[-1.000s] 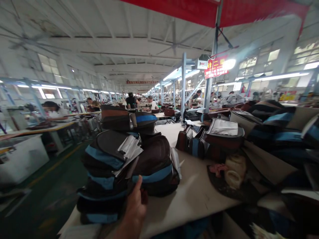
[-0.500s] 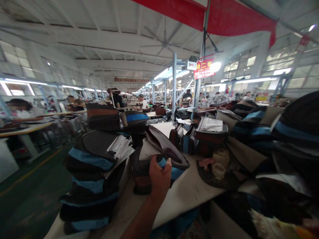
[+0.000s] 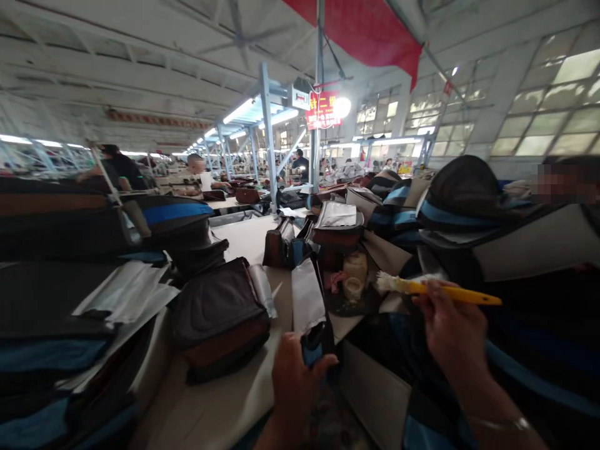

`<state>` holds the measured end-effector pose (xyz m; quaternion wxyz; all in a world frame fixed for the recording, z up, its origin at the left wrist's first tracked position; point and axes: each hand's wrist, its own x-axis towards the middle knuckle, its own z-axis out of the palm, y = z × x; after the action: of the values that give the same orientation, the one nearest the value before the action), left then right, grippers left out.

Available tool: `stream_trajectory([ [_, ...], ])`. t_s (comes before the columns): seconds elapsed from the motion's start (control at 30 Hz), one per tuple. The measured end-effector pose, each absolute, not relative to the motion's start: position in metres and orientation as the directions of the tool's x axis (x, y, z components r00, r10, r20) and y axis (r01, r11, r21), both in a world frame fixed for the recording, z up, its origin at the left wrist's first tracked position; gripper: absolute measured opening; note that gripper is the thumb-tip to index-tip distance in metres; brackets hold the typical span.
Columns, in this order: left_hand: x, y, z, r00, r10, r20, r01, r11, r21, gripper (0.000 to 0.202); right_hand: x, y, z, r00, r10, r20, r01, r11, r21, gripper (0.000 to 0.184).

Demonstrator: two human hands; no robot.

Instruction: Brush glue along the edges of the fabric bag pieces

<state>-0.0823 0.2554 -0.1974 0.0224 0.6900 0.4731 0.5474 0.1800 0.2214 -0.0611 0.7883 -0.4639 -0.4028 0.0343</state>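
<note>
My left hand [image 3: 296, 369] grips the near end of a narrow bag piece [image 3: 309, 300], dark and blue with a whitish sheet along it, above the worktable [image 3: 210, 406]. My right hand [image 3: 452, 325], raised to the right, pinches the yellow handle of a brush [image 3: 473, 294]. The brush's pale bristles point left and look clotted. Between the two hands and farther back stands a stained glue jar [image 3: 355, 281], with a pink rag [image 3: 335, 281] beside it. Left of my left hand sits a dark bag [image 3: 220, 300] with a brown band.
Stacks of black and blue bag parts [image 3: 56, 356] crowd the left side. More bag pieces [image 3: 464, 194] pile up at the right, with a grey panel [image 3: 539, 244] leaning there. A blue metal post [image 3: 269, 137] rises behind the table. A person [image 3: 197, 172] sits farther back.
My view has swung right. My left hand has left the bag piece it held and now grips a narrow one. My right hand has come into view with the brush.
</note>
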Motion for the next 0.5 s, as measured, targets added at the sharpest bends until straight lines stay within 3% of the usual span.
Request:
stream_trajectory([
  [0.07, -0.098, 0.246, -0.207, -0.02, 0.669, 0.743, 0.597, -0.588, 0.546, 0.07, 0.189, 0.249, -0.065, 0.618, 0.463, 0.635, 0.446, 0.459, -0.769, 0.039],
  [0.2, -0.122, 0.242, -0.192, 0.063, 0.654, 0.754, 0.58, -0.638, 0.506, 0.054, 0.206, 0.304, -0.084, 0.398, 0.611, 0.684, 0.761, 0.196, -0.618, 0.041],
  [0.37, -0.123, 0.266, -0.137, 0.116, 0.803, 0.584, 0.611, -0.521, 0.596, 0.048, 0.212, 0.367, -0.114, 0.352, 0.722, 0.595, 0.85, 0.02, -0.527, 0.028],
  [0.5, -0.137, 0.274, -0.153, -0.027, 0.814, 0.581, 0.615, -0.445, 0.651, 0.051, 0.22, 0.404, -0.13, 0.354, 0.792, 0.497, 0.891, -0.124, -0.437, 0.024],
])
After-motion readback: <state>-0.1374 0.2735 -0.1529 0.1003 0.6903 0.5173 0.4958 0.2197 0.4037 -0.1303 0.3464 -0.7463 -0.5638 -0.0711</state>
